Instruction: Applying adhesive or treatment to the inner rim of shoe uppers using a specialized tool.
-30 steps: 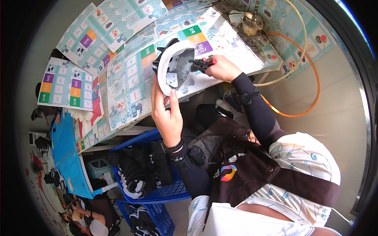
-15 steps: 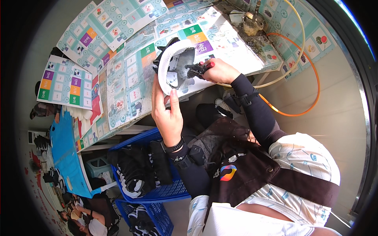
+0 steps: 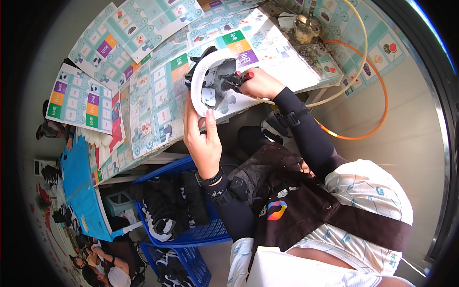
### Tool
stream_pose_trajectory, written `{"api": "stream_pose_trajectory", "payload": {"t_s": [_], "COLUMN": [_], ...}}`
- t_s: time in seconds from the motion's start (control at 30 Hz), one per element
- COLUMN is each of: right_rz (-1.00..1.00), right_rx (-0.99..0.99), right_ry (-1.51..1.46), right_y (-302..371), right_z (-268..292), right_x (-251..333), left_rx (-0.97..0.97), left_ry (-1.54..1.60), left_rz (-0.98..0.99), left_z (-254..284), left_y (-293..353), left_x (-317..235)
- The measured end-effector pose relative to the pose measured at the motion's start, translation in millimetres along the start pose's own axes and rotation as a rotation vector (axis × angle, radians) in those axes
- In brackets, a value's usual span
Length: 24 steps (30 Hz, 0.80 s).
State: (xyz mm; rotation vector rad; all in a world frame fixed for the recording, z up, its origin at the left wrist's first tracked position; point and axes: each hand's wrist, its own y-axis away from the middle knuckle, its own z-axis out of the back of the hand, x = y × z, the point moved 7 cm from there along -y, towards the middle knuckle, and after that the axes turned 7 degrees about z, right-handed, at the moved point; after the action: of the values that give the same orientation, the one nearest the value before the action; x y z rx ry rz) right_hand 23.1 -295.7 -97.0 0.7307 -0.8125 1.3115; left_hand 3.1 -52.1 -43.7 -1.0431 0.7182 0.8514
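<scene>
Above the table's near edge, my left hand (image 3: pixel 203 138) holds a black-and-white shoe piece (image 3: pixel 197 93) by its lower end, thumb on one side and fingers on the other. A thick white curved band runs along the piece, with black parts behind it. My right hand (image 3: pixel 260 85) is wrapped round a dark spray gun (image 3: pixel 232 82) with red knobs. Its nozzle end points left at the piece's inner side, close to it; whether they touch I cannot tell. A pale hose (image 3: pixel 330 102) runs from near the gun to the right.
Printed paper sheets cover the worktable (image 3: pixel 165 103). A crusted pot (image 3: pixel 306 29) stands at its far right, near an orange hose (image 3: pixel 382 107). Below are a blue basket (image 3: pixel 215 232) of black shoe parts and a second blue basket (image 3: pixel 198 268). Other people (image 3: pixel 107 270) sit at lower left.
My right hand and the spray gun have shifted slightly left. The shoe piece has turned a little, and my left hand stays almost in place.
</scene>
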Motion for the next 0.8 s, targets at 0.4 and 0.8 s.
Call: {"api": "stream_pose_trajectory", "payload": {"t_s": [0.4, 0.8], "right_rz": [0.163, 0.218], "right_rx": [-0.045, -0.339], "right_ry": [0.174, 0.219], "right_y": [-13, -10], "right_z": [1, 20], "right_x": [12, 10], "left_rx": [0.000, -0.015], "left_ry": [0.005, -0.066], "left_rz": [0.015, -0.085], "left_z": [0, 1], "left_y": [-2, -50], "left_x": [0, -20]}}
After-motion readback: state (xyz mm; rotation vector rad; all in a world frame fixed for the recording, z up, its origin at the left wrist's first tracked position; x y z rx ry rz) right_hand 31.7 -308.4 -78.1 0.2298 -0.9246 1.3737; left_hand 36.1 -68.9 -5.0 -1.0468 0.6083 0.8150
